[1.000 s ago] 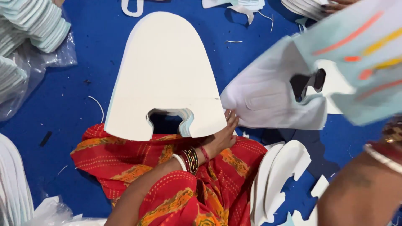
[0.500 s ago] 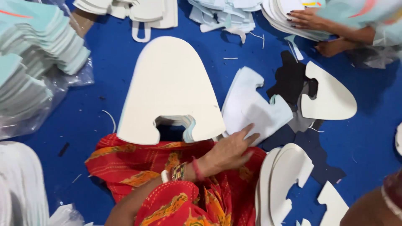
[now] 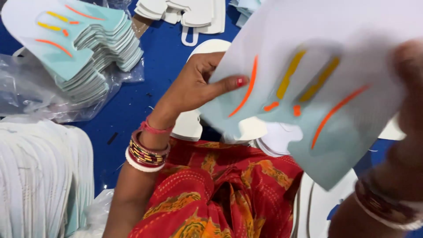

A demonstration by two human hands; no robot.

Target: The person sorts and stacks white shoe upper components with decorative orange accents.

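Up close, left hand (image 3: 194,86) pinches printed sheet (image 3: 308,88); right hand (image 3: 407,83) blurred, grip unclear.

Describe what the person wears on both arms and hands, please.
The left wrist carries a red thread, striped red and gold bangles and one white bangle. The left thumb has red nail polish. The right wrist, blurred, shows dark bangles and a white one. No sleeves are visible.
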